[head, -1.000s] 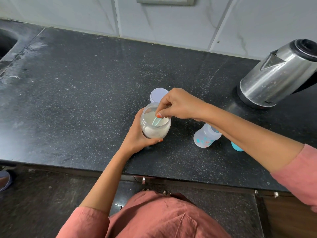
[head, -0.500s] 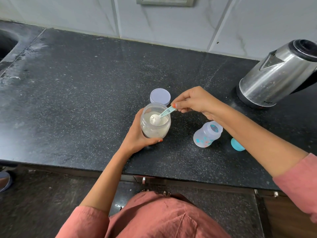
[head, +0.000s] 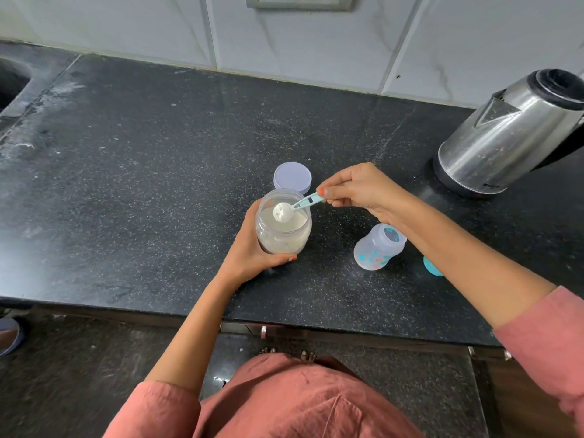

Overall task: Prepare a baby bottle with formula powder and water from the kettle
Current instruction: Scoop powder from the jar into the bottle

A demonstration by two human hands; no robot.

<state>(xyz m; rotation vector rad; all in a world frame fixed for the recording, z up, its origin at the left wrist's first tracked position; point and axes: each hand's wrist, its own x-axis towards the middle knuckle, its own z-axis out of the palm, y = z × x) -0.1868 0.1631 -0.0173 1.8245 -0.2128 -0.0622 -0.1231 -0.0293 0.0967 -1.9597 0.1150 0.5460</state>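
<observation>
Gripping the clear round plastic jar of white formula powder (head: 284, 237) on the black speckled stone counter (head: 142, 191), our left hand (head: 249, 257) curled its fingers round the jar's wall. Our right hand (head: 360, 191) pinched the handle of the pale blue plastic scoop (head: 305, 202), whose heaped bowl sat over the jar's mouth. The translucent printed baby bottle (head: 377, 249) stood uncapped near the jar, under our right forearm, and the steel electric kettle (head: 505, 137) stood well apart at far right.

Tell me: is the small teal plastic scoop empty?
No, the teal scoop pinched by the right hand carries a heap of white powder over the clear plastic jar.
</observation>
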